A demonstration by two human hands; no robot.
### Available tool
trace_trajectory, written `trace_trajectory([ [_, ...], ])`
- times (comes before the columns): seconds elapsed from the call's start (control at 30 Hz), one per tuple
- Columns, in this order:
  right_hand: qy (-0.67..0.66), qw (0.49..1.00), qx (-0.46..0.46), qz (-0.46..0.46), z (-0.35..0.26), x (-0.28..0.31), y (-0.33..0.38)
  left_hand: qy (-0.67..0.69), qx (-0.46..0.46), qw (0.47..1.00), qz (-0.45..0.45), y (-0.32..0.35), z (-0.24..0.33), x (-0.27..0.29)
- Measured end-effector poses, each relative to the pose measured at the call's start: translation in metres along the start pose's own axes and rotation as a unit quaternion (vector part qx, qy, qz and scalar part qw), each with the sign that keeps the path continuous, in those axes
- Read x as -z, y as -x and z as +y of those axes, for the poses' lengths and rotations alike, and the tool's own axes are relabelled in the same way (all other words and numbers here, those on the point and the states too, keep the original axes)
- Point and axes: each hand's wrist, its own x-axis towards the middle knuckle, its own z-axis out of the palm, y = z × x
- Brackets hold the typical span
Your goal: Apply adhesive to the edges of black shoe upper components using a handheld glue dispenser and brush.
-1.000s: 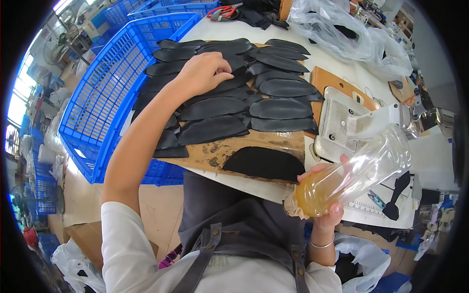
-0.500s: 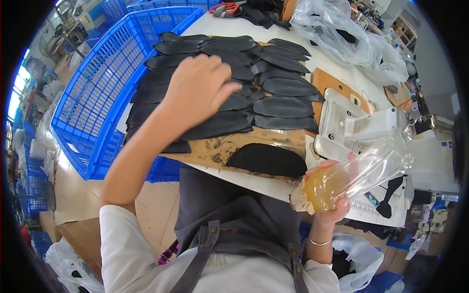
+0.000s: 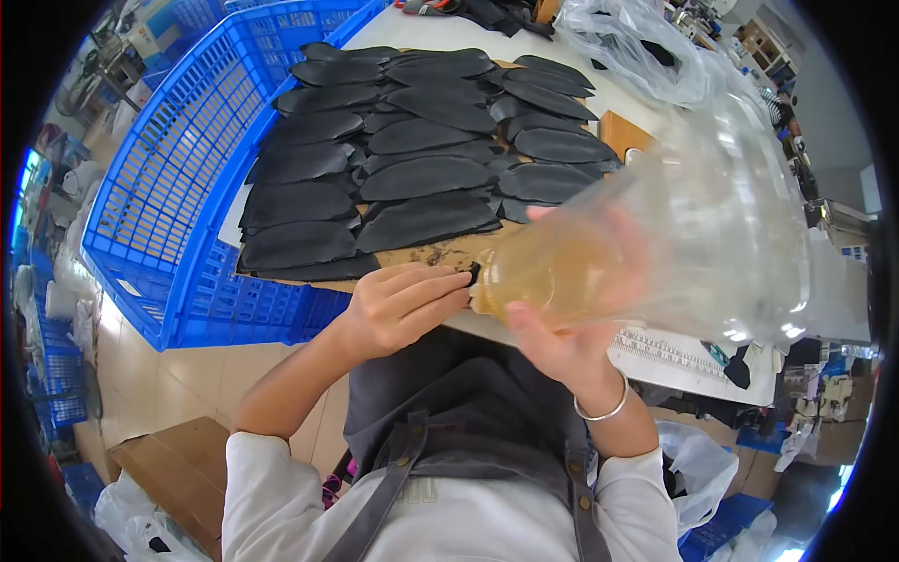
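Observation:
In my right hand (image 3: 576, 351) is a clear plastic bottle (image 3: 712, 244) with amber liquid in its left end; the fingers wrap round it and the bottle is blurred. My left hand (image 3: 412, 304) is closed at the bottle's left end, by the front edge of the board. A small black bit shows at its fingertips; whether they pinch that or the bottle's tip I cannot tell. Beyond both hands, overlapping rows of black oval pieces (image 3: 431, 178) cover a tan board (image 3: 412, 256). The bottle and hands hide the board's front right part.
A blue plastic basket (image 3: 169, 215) stands against the board's left side. A white machine, mostly behind the bottle, is at the right. Clear plastic bags (image 3: 637, 56) lie at the far right of the white table (image 3: 524, 47). A cardboard box (image 3: 178, 468) is on the floor at lower left.
My left hand has come down from above the black pieces to the bottle's left end. The bottle has moved up and left, toward me, and looks larger. The lone black piece at the front is now mostly hidden.

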Motion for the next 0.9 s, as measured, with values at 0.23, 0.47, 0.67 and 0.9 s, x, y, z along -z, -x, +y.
trace_trajectory([
  [0.23, 0.229, 0.967, 0.077, -0.080, -0.016, -0.006, -0.001, 0.006, 0.045, 0.999, -0.015, -0.003, 0.004, 0.006],
  [0.47, 0.199, 0.977, 0.059, -0.048, -0.009, -0.009, -0.008, -0.033, 0.006, 0.999, 0.005, -0.001, 0.003, -0.002],
  [0.67, 0.055, 0.994, -0.054, 0.075, -0.005, -0.019, -0.002, -0.051, 0.002, 0.999, -0.001, -0.009, 0.005, -0.003],
  [0.9, 0.099, 0.971, -0.136, 0.172, 0.007, 0.032, 0.018, -0.025, 0.022, 0.999, -0.015, 0.003, 0.001, -0.004],
])
